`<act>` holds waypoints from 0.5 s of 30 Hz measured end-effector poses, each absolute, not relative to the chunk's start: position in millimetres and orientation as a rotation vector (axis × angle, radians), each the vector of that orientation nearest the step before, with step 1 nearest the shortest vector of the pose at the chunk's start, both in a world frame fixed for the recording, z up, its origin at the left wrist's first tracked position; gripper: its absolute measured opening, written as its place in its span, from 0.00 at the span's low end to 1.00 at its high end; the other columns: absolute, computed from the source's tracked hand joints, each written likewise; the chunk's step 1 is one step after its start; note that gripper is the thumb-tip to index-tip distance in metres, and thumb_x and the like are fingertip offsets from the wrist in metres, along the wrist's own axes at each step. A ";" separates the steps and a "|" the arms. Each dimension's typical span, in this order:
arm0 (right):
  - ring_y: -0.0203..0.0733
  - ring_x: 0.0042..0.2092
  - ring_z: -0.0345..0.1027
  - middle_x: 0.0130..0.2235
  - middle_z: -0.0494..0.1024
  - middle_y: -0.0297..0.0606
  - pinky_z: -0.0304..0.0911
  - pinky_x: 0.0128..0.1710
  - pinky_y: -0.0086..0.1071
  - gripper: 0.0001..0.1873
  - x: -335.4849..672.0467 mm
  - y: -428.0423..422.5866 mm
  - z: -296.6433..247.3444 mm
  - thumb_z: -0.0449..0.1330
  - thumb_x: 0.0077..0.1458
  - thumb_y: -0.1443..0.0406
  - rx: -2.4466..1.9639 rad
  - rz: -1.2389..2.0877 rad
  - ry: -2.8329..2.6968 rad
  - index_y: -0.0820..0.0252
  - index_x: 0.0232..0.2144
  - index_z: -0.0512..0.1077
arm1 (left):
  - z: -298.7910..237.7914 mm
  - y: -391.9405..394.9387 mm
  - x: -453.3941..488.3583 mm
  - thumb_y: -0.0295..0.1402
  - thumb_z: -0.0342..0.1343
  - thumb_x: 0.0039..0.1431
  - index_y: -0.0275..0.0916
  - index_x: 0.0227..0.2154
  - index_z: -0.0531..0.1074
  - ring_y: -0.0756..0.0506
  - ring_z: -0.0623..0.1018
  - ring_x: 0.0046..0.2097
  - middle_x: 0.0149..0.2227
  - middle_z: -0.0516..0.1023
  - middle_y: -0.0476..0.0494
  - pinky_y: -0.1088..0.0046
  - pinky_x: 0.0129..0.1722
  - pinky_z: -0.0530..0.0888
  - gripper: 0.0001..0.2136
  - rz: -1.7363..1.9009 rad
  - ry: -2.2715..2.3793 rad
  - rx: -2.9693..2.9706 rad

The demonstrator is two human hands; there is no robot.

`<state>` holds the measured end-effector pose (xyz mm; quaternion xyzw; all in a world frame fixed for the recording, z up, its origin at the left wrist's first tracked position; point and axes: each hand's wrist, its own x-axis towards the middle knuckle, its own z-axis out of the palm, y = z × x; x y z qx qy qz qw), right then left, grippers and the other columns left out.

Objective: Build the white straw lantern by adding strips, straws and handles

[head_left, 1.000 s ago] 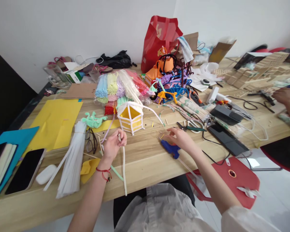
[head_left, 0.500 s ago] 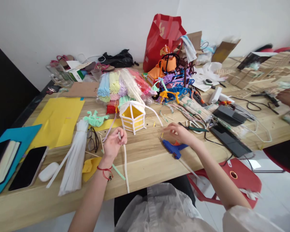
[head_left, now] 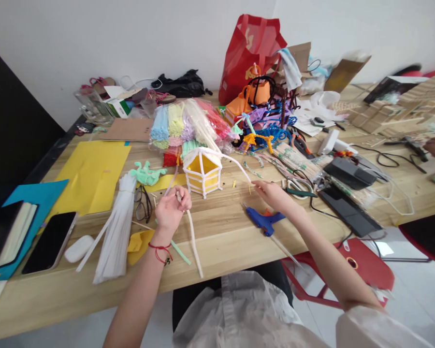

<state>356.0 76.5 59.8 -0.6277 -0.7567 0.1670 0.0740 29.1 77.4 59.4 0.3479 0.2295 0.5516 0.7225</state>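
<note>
The left hand [head_left: 172, 210] is raised palm-up, wrist bent, its fingers curled closed on a white strip [head_left: 194, 237]. That strip hangs lengthwise toward the person, leaning slightly right, its lower end just short of the table's front edge. The right hand [head_left: 270, 195] reaches in from the right, palm down, finger and thumb nearly together at the free end of a white stem [head_left: 237, 163]; whether it pinches the stem or only meets it, I cannot tell. The right forearm crosses above the front edge.

Between the hands and a little beyond them stands a small white-framed house [head_left: 203, 174] with yellow inside, upright on the table [head_left: 224, 246]. An open face looks toward the person, and the stem leaves its upper right, arching down to the right. Bare wood runs from its foot to the front edge, the clearest room for moving.

A blue glue gun [head_left: 263, 220] bounds that room on the right, nozzle to the upper left, its glue stick jutting past the front edge. On the left, glasses [head_left: 143, 205] and a bundle of white strips [head_left: 114, 232] crowd close to the left hand. Behind the house, plastic-wrapped coloured bundles [head_left: 186, 123] close off the back.
</note>
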 end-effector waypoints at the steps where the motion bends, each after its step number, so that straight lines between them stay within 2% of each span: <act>1: 0.45 0.45 0.74 0.45 0.77 0.47 0.65 0.46 0.33 0.19 355.2 63.4 60.6 0.50 0.63 0.64 -1.867 0.533 -2.293 0.63 0.54 0.66 | 59.9 77.8 29.3 0.35 0.53 0.51 0.37 0.26 0.65 0.53 0.58 0.21 0.21 0.60 0.51 0.76 0.21 0.57 0.06 1.246 0.498 0.757; 2: 0.46 0.44 0.74 0.46 0.77 0.47 0.66 0.45 0.34 0.22 354.6 50.2 59.6 0.55 0.60 0.60 -1.852 0.571 -2.319 0.62 0.55 0.64 | 60.1 78.2 29.8 0.34 0.54 0.52 0.37 0.27 0.66 0.54 0.58 0.21 0.22 0.61 0.51 0.76 0.21 0.57 0.06 1.275 0.497 0.751; 3: 0.49 0.48 0.72 0.49 0.75 0.49 0.66 0.47 0.37 0.28 354.5 38.0 57.0 0.60 0.55 0.59 -1.816 0.590 -2.381 0.61 0.56 0.63 | 59.9 78.6 30.5 0.33 0.55 0.53 0.37 0.28 0.66 0.54 0.58 0.21 0.22 0.61 0.51 0.77 0.21 0.57 0.05 1.301 0.503 0.749; 5: 0.55 0.54 0.68 0.52 0.73 0.50 0.63 0.52 0.42 0.33 356.8 20.9 48.4 0.65 0.48 0.61 -1.810 0.547 -2.482 0.60 0.56 0.63 | 58.4 79.3 32.3 0.31 0.57 0.55 0.37 0.31 0.68 0.54 0.59 0.21 0.22 0.62 0.52 0.78 0.21 0.58 0.04 1.338 0.530 0.755; 8: 0.56 0.55 0.67 0.53 0.72 0.53 0.63 0.52 0.44 0.32 363.6 18.5 36.0 0.64 0.48 0.66 -1.836 0.475 -2.506 0.63 0.56 0.61 | 54.0 80.0 34.4 0.33 0.58 0.56 0.37 0.33 0.69 0.53 0.66 0.25 0.24 0.67 0.50 0.77 0.26 0.64 0.05 1.363 0.571 0.777; 11: 0.57 0.55 0.68 0.53 0.71 0.56 0.64 0.51 0.44 0.36 366.5 31.2 33.9 0.64 0.47 0.69 -1.831 0.380 -2.507 0.65 0.58 0.58 | 49.4 80.4 35.0 0.33 0.59 0.56 0.38 0.32 0.69 0.49 0.75 0.36 0.30 0.75 0.45 0.73 0.38 0.70 0.06 1.365 0.584 0.786; 15: 0.57 0.56 0.67 0.55 0.71 0.55 0.65 0.51 0.43 0.38 357.4 38.5 45.1 0.62 0.45 0.74 -1.811 0.322 -2.550 0.64 0.58 0.57 | 46.2 80.8 33.8 0.33 0.59 0.56 0.39 0.32 0.68 0.47 0.77 0.41 0.37 0.79 0.42 0.71 0.42 0.71 0.06 1.334 0.602 0.787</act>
